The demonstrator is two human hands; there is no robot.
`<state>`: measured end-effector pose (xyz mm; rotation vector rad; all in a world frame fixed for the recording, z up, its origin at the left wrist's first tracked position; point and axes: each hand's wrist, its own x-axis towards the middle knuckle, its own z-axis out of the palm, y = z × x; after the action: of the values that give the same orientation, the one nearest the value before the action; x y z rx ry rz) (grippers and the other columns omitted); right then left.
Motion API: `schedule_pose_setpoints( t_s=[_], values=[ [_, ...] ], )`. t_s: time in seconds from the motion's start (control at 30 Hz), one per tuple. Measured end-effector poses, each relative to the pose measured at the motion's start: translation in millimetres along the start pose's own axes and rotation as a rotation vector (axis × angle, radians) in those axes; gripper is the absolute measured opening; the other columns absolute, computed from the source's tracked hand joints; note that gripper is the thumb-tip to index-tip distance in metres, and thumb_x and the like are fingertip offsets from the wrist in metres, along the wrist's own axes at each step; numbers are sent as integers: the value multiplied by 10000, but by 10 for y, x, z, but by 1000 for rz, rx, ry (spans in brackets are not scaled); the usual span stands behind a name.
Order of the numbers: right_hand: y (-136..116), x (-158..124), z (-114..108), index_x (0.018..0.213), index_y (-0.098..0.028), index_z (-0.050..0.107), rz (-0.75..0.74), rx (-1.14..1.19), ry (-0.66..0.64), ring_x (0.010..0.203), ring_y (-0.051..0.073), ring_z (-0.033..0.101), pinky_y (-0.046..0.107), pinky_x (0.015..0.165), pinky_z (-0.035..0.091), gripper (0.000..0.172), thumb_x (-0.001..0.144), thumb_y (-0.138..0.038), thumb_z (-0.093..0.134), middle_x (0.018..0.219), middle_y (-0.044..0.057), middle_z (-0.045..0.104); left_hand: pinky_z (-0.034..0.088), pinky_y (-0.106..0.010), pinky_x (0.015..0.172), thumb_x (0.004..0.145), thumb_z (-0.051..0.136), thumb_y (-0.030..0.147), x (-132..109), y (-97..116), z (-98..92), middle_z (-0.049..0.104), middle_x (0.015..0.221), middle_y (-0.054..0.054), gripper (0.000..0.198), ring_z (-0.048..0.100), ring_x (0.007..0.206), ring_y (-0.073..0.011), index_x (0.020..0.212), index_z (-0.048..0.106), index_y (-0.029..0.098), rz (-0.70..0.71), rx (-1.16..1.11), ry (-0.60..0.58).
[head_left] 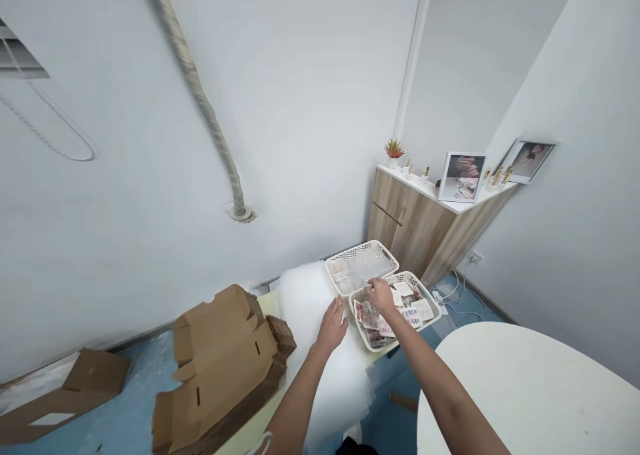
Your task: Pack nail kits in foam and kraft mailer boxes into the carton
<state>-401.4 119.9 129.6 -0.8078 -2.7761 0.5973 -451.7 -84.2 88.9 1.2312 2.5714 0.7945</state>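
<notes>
My left hand [333,324] is open, its fingers stretched out beside the left rim of the near white basket, above a stack of translucent white sheets [303,302]. Over that near basket [436,314] is my right hand [381,296], its fingers curled together at the back left rim; whatever lies between them is too small to make out. Several flat packs [411,317] with small coloured pieces, resembling press-on nail sets, fill this basket, along with white cards [403,288]. Behind it, a second white basket [391,255] contains clear plastic pieces [367,265].
Flattened brown cardboard boxes [225,355] are stacked to the left, and an open carton [97,375] sits on the floor. A round white table [525,388] stands at right. Behind are a wooden cabinet [425,228] with framed pictures, and cables [470,302] on the floor.
</notes>
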Motion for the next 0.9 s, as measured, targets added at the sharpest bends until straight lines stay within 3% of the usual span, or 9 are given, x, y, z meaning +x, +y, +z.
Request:
schedule_pose_setpoints(
  t_s=[0.2, 0.4, 0.53, 0.6, 0.67, 0.73, 0.8, 0.9],
  values=[
    [-180, 534, 219, 1092, -140, 618, 35, -135, -86, 1059, 257, 558, 318, 877, 385, 267, 854, -261, 607, 1111, 138, 641, 201, -510, 1177, 868, 382, 165, 294, -20, 14, 309, 1568, -101, 574, 212, 1469, -257, 1441, 397, 181, -79, 12, -113],
    [-290, 616, 337, 1058, -131, 618, 2, -201, -108, 1067, 280, 543, 367, 889, 380, 231, 850, -228, 596, 1110, 179, 632, 133, -537, 1180, 851, 422, 184, 317, -99, -14, 388, 1528, -100, 554, 237, 1461, -275, 1403, 462, 225, -53, -195, -81],
    [-298, 571, 283, 952, -155, 632, 50, -88, -4, 1018, 253, 544, 345, 872, 381, 139, 839, -206, 570, 1053, 152, 640, 139, -551, 1176, 856, 472, 239, 344, -153, -43, 419, 1508, -106, 507, 279, 1445, -282, 1362, 497, 225, -62, -297, -61],
    [-281, 491, 209, 862, -172, 625, 93, 78, 96, 950, 236, 548, 328, 840, 390, 128, 846, -286, 568, 966, 117, 641, 159, -524, 1182, 868, 505, 305, 373, -149, -84, 435, 1497, -116, 490, 304, 1434, -279, 1348, 508, 207, -89, -420, 6],
    [-257, 344, 105, 771, -189, 600, 159, 346, 155, 832, 213, 544, 311, 769, 403, 260, 842, -437, 568, 830, 67, 620, 204, -492, 1179, 866, 555, 394, 409, -104, -152, 454, 1481, -119, 512, 341, 1415, -280, 1341, 516, 209, -157, -630, 87],
    [-236, 117, -24, 714, -199, 574, 221, 663, 131, 713, 184, 513, 293, 686, 398, 392, 798, -582, 574, 709, 16, 574, 261, -471, 1161, 847, 604, 481, 440, -2, -236, 475, 1464, -117, 567, 394, 1383, -287, 1347, 513, 230, -249, -931, 98],
    [-227, -182, -165, 679, -200, 563, 275, 919, 73, 642, 156, 478, 277, 638, 377, 458, 740, -651, 605, 638, -17, 534, 314, -466, 1135, 842, 603, 556, 447, 157, -317, 498, 1444, -120, 606, 442, 1348, -296, 1348, 511, 235, -297, -1259, -11],
    [-235, -704, -371, 682, -185, 603, 376, 1126, 2, 618, 133, 471, 264, 640, 367, 456, 689, -636, 673, 621, -28, 539, 363, -475, 1105, 848, 544, 646, 372, 466, -384, 542, 1398, -133, 650, 468, 1323, -310, 1320, 539, 198, -243, -1582, -324]
  ],
)
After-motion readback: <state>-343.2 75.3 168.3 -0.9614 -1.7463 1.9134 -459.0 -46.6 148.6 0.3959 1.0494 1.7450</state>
